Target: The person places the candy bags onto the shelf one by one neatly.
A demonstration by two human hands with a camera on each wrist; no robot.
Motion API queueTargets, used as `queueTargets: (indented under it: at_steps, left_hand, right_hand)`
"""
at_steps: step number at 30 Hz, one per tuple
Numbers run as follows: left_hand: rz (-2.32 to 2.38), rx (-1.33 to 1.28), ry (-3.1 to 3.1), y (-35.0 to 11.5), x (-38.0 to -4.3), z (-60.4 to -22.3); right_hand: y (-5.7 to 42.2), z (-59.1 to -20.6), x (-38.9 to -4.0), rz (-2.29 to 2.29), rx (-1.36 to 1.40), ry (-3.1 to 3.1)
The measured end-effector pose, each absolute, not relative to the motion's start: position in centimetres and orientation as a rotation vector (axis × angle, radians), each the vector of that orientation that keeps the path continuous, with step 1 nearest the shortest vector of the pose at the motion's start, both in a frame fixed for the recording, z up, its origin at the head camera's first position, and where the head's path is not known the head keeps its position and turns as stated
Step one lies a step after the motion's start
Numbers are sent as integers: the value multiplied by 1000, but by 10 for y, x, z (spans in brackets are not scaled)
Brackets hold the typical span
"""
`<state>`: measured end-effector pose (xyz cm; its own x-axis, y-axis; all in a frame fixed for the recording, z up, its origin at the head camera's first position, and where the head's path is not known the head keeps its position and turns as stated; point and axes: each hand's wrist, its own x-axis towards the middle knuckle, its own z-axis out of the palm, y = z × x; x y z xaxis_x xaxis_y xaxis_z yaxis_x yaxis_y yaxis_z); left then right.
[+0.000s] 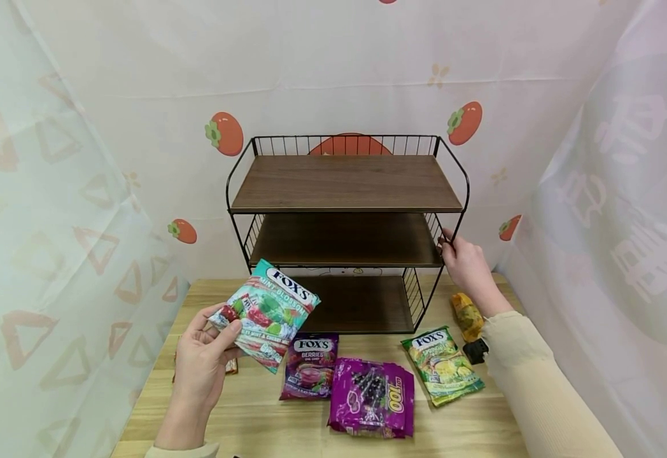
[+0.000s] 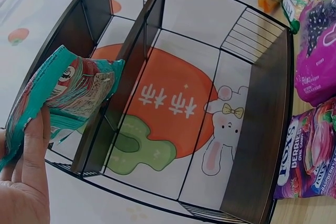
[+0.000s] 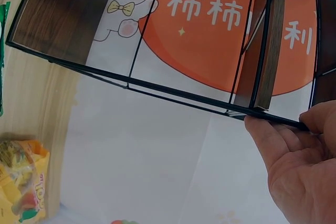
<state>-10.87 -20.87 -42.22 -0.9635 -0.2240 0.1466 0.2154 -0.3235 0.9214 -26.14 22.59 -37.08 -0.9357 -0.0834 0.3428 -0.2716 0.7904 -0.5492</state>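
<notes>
My left hand [image 1: 204,356] pinches a teal Fox's mint candy bag [image 1: 273,312] by its lower left edge, thumb on the front. The bag is held up tilted before the lower left of a three-tier shelf rack [image 1: 347,184]. In the left wrist view this candy bag [image 2: 73,87] overlaps the middle board. My right hand [image 1: 468,261] grips the rack's right side frame at the middle tier. In the right wrist view the fingers and thumb of that hand [image 3: 299,150] close around the black metal bar [image 3: 184,98].
On the wooden table [image 1: 242,420] before the rack lie a purple Fox's Berries bag [image 1: 310,369], a larger purple candy bag [image 1: 372,397] and a green Fox's bag [image 1: 443,366]. A yellow candy bag [image 1: 467,316] and a black object [image 1: 475,350] lie by the right forearm. Printed cloth [image 1: 345,63] hangs behind.
</notes>
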Motion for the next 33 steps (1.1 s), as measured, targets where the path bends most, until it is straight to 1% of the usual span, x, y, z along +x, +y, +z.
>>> queueTargets:
  at_steps: [9,33]
  left_hand:
    - [-2388,-80,-1587,-207,-108,-419]
    - [-2434,-126,-1421,-200,-107,-400]
  right_hand:
    - [226,-370,-261,893,264,-2690]
    - [225,-371,-260,880,245,-2697]
